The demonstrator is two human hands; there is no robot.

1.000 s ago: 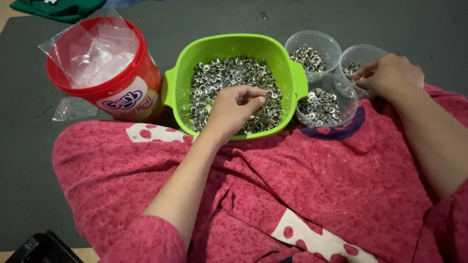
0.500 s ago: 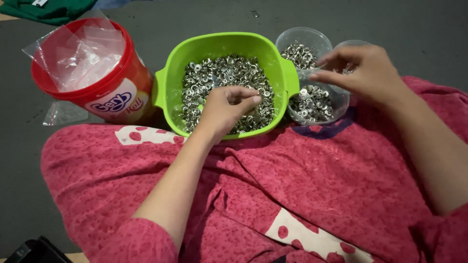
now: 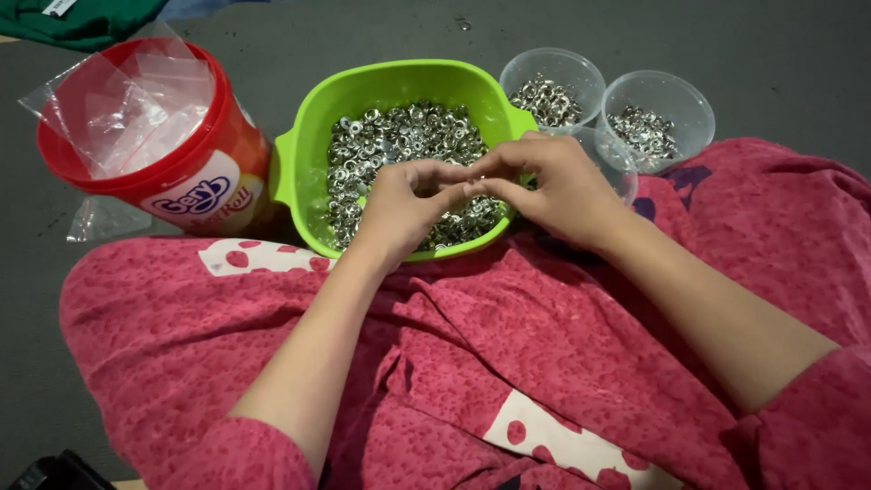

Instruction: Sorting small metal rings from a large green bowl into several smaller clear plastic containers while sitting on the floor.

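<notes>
The green bowl (image 3: 308, 154) remains heaped with small silver metal eyelets (image 3: 399, 136), so by the look of it most of the sorting is yet to be done. Beyond the bowl's far-right corner stand three clear plastic cups: the nearest to the bowl (image 3: 553, 86) and the outer one (image 3: 658, 113) each hold only a shallow layer of eyelets, and a third (image 3: 617, 163) is mostly hidden behind the right hand (image 3: 553, 191).

Both hands meet over the near half of the bowl, fingertips touching. The left hand (image 3: 404, 204) has thumb and fingers pressed together, and the right hand's fingers pinch toward them; whatever tiny piece sits between them is too small to make out.

Left of the bowl, touching its handle side, stands a red tub (image 3: 195, 177) stuffed with clear plastic bags (image 3: 118, 109).
</notes>
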